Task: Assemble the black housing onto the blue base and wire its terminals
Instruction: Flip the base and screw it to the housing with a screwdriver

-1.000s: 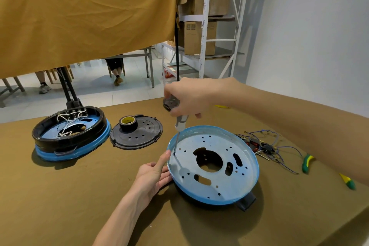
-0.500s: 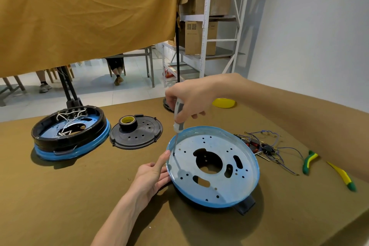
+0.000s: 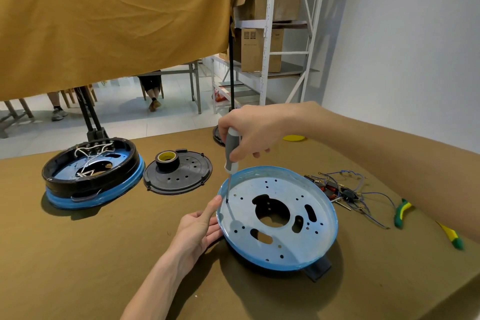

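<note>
The blue base (image 3: 322, 205) lies in front of me as a round perforated plate, with a black housing (image 3: 317, 269) showing under its near right edge. My right hand (image 3: 253, 131) grips a grey-handled screwdriver (image 3: 230, 154) held upright, its tip set into a hole near the plate's left rim. With straight fingers, my left hand (image 3: 200, 228) rests against the left rim of the plate. Loose blue wires with terminals (image 3: 342, 188) lie to the right of the plate.
A second unit with a black housing on a blue base (image 3: 91, 176) and white wires stands at the left. Beside it lies a black round cover (image 3: 179, 174) carrying a roll of yellow tape (image 3: 167, 160). Green-yellow pliers (image 3: 401, 213) lie at the right, near the table edge.
My right hand has slid up the screwdriver handle and turned slightly, showing more of the grey handle. The left hand and the plate have stayed where they were.
</note>
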`<state>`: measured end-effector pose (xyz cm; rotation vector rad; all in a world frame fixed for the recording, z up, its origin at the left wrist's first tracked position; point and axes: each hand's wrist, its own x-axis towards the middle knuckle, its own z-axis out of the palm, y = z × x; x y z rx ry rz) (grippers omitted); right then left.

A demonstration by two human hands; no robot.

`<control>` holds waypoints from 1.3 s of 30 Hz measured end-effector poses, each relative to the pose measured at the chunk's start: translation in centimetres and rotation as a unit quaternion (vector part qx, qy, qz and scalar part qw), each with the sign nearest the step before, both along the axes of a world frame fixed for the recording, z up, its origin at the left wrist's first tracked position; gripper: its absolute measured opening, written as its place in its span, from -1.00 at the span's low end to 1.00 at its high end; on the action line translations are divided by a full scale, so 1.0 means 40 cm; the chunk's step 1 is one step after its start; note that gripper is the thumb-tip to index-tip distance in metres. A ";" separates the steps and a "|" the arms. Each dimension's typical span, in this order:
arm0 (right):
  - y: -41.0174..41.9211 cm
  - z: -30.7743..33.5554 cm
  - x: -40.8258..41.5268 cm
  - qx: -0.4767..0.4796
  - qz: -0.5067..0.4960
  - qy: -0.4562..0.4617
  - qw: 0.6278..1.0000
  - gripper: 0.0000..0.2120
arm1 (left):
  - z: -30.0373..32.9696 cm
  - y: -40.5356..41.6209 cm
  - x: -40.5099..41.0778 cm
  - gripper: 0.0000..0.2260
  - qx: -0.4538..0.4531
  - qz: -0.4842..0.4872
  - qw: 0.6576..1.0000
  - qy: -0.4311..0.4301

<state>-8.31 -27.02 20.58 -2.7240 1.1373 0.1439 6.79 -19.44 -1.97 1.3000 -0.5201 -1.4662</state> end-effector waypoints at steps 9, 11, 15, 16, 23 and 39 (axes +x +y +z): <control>-0.002 -0.024 0.001 -0.054 -0.015 -0.059 0.997 -0.65 | 0.012 0.006 -0.007 0.06 0.004 0.000 1.000 -0.014; -0.006 -0.029 0.004 -0.070 -0.017 -0.061 0.996 -0.60 | 0.012 0.007 -0.006 0.01 0.005 -0.001 1.000 -0.014; -0.017 -0.048 0.011 -0.162 -0.016 -0.045 0.986 -0.50 | 0.016 0.008 -0.005 -0.02 0.008 -0.005 1.000 -0.011; -0.019 -0.048 0.008 -0.148 -0.018 -0.053 0.987 -0.53 | 0.016 0.009 -0.005 -0.03 0.007 -0.006 1.000 -0.008; 0.002 -0.064 -0.011 -0.128 -0.038 -0.101 0.986 -0.58 | 0.015 0.010 -0.007 -0.08 0.006 -0.005 1.000 -0.002; -0.007 -0.021 0.012 -0.049 -0.036 -0.038 0.997 -0.63 | 0.018 0.009 -0.005 -0.09 0.010 -0.003 1.000 0.000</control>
